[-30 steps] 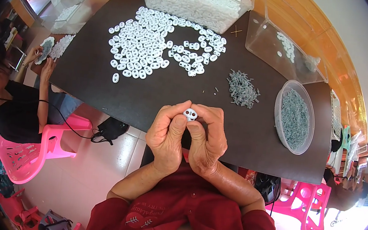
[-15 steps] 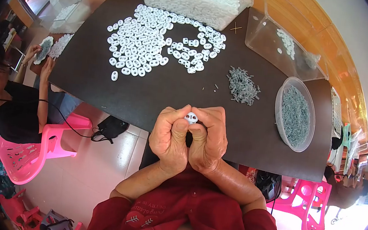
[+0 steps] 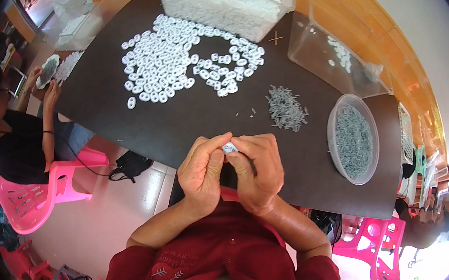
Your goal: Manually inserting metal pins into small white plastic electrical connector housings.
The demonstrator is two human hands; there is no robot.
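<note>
A small white oval plastic piece with two holes [image 3: 229, 148] is pinched between the fingertips of both my hands, above the table's near edge. My left hand [image 3: 201, 171] grips it from the left with thumb and index finger. My right hand [image 3: 259, 172] closes on it from the right, its thumb just below the piece. The fingertips partly cover it. Beyond my hands lie many similar white pieces [image 3: 159, 59] in a dense spread, with a looser group [image 3: 220, 74] to its right. A heap of short grey pins [image 3: 286, 109] lies further right.
A clear bowl [image 3: 332, 137] of grey pins stands at the right. At the back are a full bin [image 3: 221, 16] of white pieces and a clear bin [image 3: 313, 53] holding a few. A co-worker [image 3: 22, 140] sits at the left, near a pink chair [image 3: 87, 166].
My right hand has turned slightly, and its thumb has shifted on the white piece, which now sits more tilted. The whole view has shifted a little, moving the table things leftward.
</note>
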